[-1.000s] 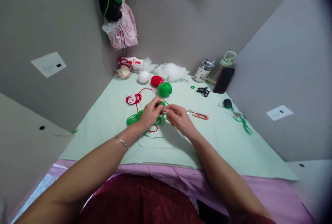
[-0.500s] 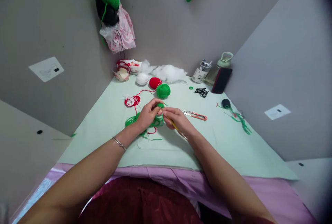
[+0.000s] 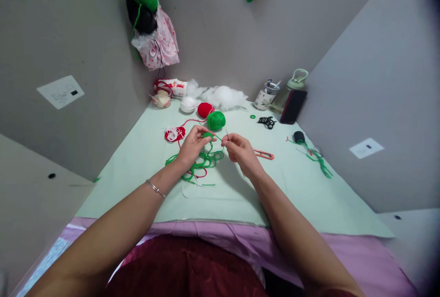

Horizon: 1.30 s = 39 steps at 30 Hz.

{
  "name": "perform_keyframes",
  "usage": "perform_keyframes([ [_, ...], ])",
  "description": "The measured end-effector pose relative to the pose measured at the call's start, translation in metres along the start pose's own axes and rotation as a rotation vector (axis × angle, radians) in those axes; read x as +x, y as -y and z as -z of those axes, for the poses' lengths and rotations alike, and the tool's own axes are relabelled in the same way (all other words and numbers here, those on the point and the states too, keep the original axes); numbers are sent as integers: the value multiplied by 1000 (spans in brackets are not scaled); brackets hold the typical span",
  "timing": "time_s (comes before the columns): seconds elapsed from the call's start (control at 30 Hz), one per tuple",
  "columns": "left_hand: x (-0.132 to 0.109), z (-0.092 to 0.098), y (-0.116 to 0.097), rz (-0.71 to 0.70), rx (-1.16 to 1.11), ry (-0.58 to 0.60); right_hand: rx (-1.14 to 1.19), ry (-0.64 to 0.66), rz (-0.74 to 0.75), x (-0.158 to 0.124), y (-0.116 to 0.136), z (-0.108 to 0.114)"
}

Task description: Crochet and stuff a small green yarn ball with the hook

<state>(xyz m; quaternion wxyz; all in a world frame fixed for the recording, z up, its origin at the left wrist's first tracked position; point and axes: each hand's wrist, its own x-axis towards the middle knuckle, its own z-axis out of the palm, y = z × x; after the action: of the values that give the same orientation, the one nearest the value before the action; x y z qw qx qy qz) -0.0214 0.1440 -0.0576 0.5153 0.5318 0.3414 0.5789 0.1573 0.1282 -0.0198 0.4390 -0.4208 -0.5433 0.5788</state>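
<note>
Over the middle of the table, my left hand (image 3: 191, 145) is closed on a small green crochet piece (image 3: 207, 135), partly hidden by the fingers. My right hand (image 3: 240, 151), a short way to the right, pinches a crochet hook (image 3: 227, 134) whose thin tip sticks up past the fingertips. A green strand runs between the piece and my right fingers. Loose green yarn (image 3: 197, 167) lies in loops under my left hand. Orange-handled thread snips (image 3: 264, 154) lie partly behind my right hand.
Beyond the hands sit green (image 3: 216, 120), red (image 3: 205, 109) and white (image 3: 188, 104) yarn balls, with white stuffing (image 3: 223, 97) behind. A red and white crocheted piece (image 3: 174, 134) lies left. A pen cup (image 3: 266, 96), bottle (image 3: 292, 87) and phone (image 3: 293, 107) stand at back right.
My hands have moved apart: the left with the green piece slightly left, the right with the hook to the right. A green strand now shows between them.
</note>
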Motion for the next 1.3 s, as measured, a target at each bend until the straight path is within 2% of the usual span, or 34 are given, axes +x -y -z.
perform_keyframes([
  [0.1,-3,-5,-1,-16,3,23,-47,-50,-7,3,-4,-3],
  [0.27,-7,-9,-1,15,4,60,-127,70,-85,2,-7,-6],
  [0.47,-10,-11,-5,71,37,83,-244,-50,8,2,-7,-6],
  [0.63,-12,-13,-8,124,30,135,-346,-62,69,-3,-2,-5],
  [0.77,-10,-15,-1,137,82,75,-423,-27,88,-6,-3,-8],
  [0.9,-7,-15,5,134,129,-6,-502,-48,122,-10,-7,-17],
  [1.03,-8,-13,2,125,113,-24,-541,-42,154,-13,-8,-23],
  [1.17,-10,-12,-5,118,40,16,-534,-17,162,-15,-1,-18],
  [1.3,-7,-7,-5,139,-48,-2,-461,40,114,-16,10,-2],
])
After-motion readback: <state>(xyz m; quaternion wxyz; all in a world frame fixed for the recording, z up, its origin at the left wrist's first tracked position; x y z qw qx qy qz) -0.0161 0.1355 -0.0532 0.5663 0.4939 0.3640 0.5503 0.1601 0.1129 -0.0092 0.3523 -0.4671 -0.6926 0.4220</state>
